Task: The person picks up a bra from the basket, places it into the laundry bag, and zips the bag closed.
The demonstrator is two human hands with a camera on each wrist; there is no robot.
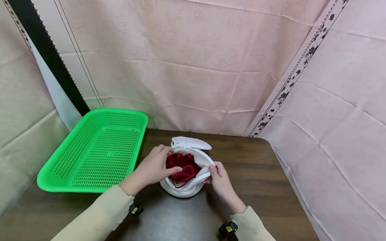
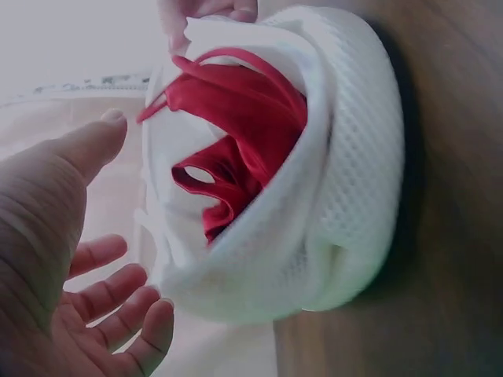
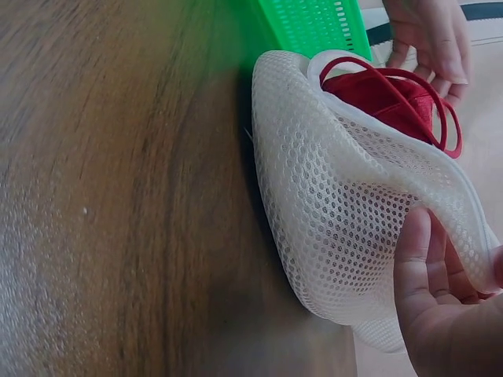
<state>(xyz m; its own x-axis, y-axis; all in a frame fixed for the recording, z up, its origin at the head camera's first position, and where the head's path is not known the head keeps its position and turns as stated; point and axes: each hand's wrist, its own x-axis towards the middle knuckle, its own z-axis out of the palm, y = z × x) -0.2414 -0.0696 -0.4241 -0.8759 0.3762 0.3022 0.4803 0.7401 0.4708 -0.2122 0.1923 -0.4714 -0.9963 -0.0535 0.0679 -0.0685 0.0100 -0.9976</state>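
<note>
A white mesh laundry bag (image 1: 180,192) stands on the table with its top unzipped and its round lid (image 1: 194,143) folded back on the far side. Inside lies a crumpled red satiny garment (image 1: 187,169); its thin straps (image 3: 393,75) loop out over the rim in the right wrist view. My right hand (image 1: 222,184) pinches the right side of the bag's rim between thumb and fingers. Over the left side of the opening, my left hand (image 1: 153,168) has its thumb apart from its loosely bent fingers. The left wrist view shows nothing between that thumb and those fingers (image 2: 118,314).
A green plastic basket (image 1: 72,189) with slotted sides sits to the left on the brown wooden table (image 1: 253,167). Pale cloth (image 1: 193,83) hangs behind the table and along both sides.
</note>
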